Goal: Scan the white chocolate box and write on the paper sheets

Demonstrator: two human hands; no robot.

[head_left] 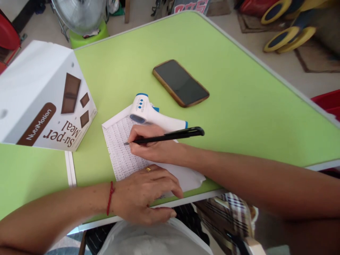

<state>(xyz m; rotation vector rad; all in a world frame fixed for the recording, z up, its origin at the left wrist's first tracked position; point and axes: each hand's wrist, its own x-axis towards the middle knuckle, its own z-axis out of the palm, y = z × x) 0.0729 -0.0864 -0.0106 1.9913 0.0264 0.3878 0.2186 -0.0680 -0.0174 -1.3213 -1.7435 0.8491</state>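
Note:
My right hand [151, 143] is closed around a black pen [183, 133], whose tip points at a sheet of paper [120, 150] covered in rows of small handwriting. Across the lower part of that sheet lies my left hand [148, 193], fingers loosely spread and bent over the table edge, with a gold ring and a red string bracelet. A white and blue infrared thermometer [159, 117] rests on its side at the sheet's top edge, just beyond my right hand. Farther off, a smartphone [182, 83] in a brown case lies with its dark screen up.
A white box [34, 81] labelled NutriMotion stands on the green table [239, 117] at the left, near a seam between two tabletops. Behind the table is a fan [81, 16] on a green stool. A whitish bag [154, 237] is below the front edge.

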